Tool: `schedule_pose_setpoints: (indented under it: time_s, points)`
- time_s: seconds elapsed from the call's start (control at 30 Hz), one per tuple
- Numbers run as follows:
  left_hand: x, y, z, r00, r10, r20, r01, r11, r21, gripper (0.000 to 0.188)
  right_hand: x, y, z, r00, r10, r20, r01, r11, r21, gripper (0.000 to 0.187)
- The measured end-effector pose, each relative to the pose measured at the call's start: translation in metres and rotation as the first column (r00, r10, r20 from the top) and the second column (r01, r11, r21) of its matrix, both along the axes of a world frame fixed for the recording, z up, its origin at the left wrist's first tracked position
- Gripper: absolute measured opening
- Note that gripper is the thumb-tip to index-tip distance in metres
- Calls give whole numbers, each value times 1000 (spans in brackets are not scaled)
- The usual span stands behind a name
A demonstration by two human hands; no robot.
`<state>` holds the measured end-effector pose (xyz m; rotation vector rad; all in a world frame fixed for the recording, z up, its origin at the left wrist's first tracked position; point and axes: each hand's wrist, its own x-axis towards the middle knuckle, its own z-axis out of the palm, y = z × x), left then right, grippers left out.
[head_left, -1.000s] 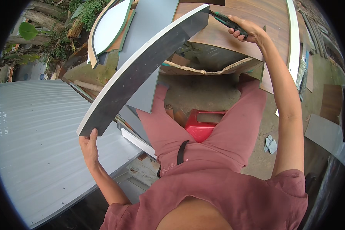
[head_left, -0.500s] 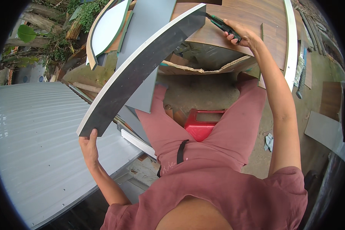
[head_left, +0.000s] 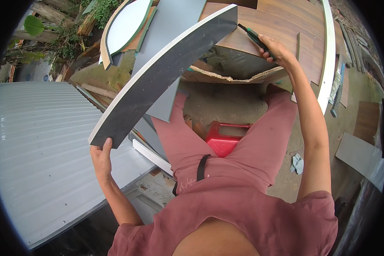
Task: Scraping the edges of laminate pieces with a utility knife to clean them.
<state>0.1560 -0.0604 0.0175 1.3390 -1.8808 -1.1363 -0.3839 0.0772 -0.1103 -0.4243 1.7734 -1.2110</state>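
My left hand grips the near end of a long dark grey board with a white edge, its thumb on the dark face. The board slants up to the far right, looking curved in this view. In my right hand is a black and green utility knife, fingers wrapped round its handle. The knife's tip points at the board's far end and sits a little apart from it. Whether a blade is out is too small to tell.
A wood-grain panel lies ahead, with a jagged-edged opening below it. Grey board and a white curved panel lie at far left. A red plastic stool shows between my legs. Corrugated metal sheeting spans the left.
The knife has drawn back from the board's far end, leaving a small gap. The whole view has shifted slightly; my left hand keeps its grip on the board.
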Motion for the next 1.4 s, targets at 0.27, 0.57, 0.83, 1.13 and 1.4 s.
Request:
schedule_pose_setpoints:
  time_s: [0.27,0.57,0.83,1.13,1.4]
  points:
    - [-5,32,16,999,-20,36,21,999,-33,34,176,13,73,558,-42,-829,-280,930,-236,44]
    - [-23,45,38,988,-132,79,143,976,-162,22,290,32,151,386,166,-907,-700,694,-171,63]
    - [-15,41,30,989,-114,95,130,975,-181,27,240,31,121,375,90,-923,-406,911,-76,55]
    - [-17,36,38,989,-80,127,104,976,-194,26,205,31,113,359,74,-930,-380,922,-73,47]
    - [-13,29,36,991,-62,116,78,988,-136,28,116,7,77,281,53,-958,-131,991,17,37]
